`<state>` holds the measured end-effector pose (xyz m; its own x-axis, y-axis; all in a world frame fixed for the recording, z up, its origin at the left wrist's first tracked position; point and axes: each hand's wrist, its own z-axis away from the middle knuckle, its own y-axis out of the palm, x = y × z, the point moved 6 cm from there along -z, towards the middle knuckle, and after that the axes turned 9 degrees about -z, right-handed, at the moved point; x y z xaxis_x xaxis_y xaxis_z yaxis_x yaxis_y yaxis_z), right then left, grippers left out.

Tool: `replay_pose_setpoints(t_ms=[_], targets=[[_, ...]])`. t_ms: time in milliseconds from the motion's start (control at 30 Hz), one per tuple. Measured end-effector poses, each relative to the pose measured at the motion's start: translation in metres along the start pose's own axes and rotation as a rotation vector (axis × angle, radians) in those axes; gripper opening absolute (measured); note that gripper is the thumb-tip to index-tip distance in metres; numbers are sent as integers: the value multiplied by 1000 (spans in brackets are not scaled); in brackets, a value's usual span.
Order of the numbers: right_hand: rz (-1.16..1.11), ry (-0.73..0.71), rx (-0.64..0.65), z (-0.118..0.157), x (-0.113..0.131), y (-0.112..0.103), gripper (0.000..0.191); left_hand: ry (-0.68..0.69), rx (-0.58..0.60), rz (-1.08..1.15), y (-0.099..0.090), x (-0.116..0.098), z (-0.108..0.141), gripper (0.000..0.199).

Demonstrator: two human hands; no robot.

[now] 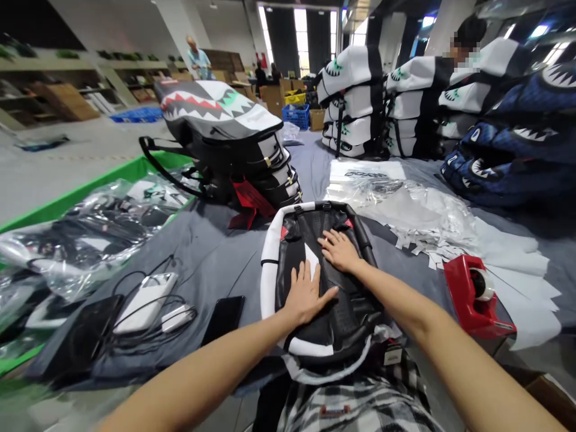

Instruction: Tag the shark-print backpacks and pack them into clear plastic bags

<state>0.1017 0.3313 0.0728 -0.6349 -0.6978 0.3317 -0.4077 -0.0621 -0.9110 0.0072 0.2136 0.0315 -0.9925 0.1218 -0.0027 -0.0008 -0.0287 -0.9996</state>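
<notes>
A black backpack with white edging [270, 282] lies flat at the near edge of the cloth-covered table, its strap side apparently facing up. My left hand [306, 295] rests on its middle with fingers spread and thumb out to the right. Higher up and to the right, my right hand [341, 249] lies on the same black panel, fingers stretched out. Neither hand grips anything. Part of the backpack's surface is hidden under my hands and forearms.
Stacked backpacks [234, 144] stand behind, with taller stacks [355, 90] at the back right. Clear plastic bags [418, 210] and a red tape dispenser [472, 300] are to the right. A phone [225, 318], white power bank [146, 303] and cables lie left, beside a green-edged bin [96, 195]. People are in the background.
</notes>
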Motion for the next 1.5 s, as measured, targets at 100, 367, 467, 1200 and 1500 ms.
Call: replay_pose_setpoints(t_ms=[100,367,467,1200,1500], targets=[[32,-12,25,3,-8,20,45,40,-27,-1,13,-6,15,101],[-11,-32,-66,10,-4,26,44,189,-400,-61,32,-13,19,84],[-59,-13,-78,18,-4,24,43,206,-446,-96,29,-13,26,78],[168,583,-187,30,-245,-201,66,56,-377,-61,10,-8,-80,64],[18,649,13,32,-273,-146,28,52,-401,-26,11,-7,-82,64]])
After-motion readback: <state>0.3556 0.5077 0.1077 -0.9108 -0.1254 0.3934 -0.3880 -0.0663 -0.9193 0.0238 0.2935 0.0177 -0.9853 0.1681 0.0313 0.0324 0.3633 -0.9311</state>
